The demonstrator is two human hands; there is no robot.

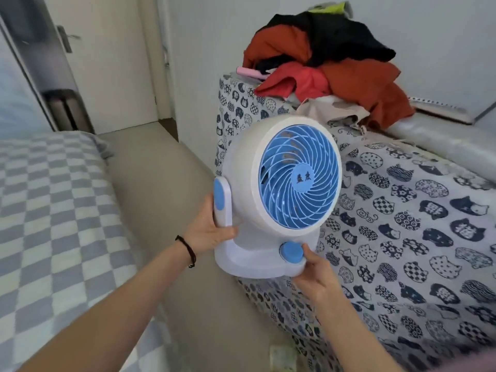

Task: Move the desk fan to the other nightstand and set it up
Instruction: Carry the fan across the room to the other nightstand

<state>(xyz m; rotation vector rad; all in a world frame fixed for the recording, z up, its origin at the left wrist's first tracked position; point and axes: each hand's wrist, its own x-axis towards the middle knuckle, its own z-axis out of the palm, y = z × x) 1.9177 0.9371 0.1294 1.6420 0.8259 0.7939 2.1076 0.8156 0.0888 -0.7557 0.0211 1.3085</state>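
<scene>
A white desk fan [271, 194] with a blue spiral grille and a blue knob fills the middle of the view, tilted a little to the left and facing me. My left hand [206, 229] grips the left upright of its stand, below the blue side cap. The base's right corner, just beside the knob, rests in my right hand [312, 275]. The fan's base hangs at the near edge of a surface draped in a cat-print cloth [402, 224]; whether it touches the cloth I cannot tell.
A heap of red, orange and black clothes [330, 68] lies at the far end of the cloth-covered surface. To the left is a bed with a grey checked cover [48, 210]. A strip of beige floor [166, 210] runs between them toward a white door [107, 63].
</scene>
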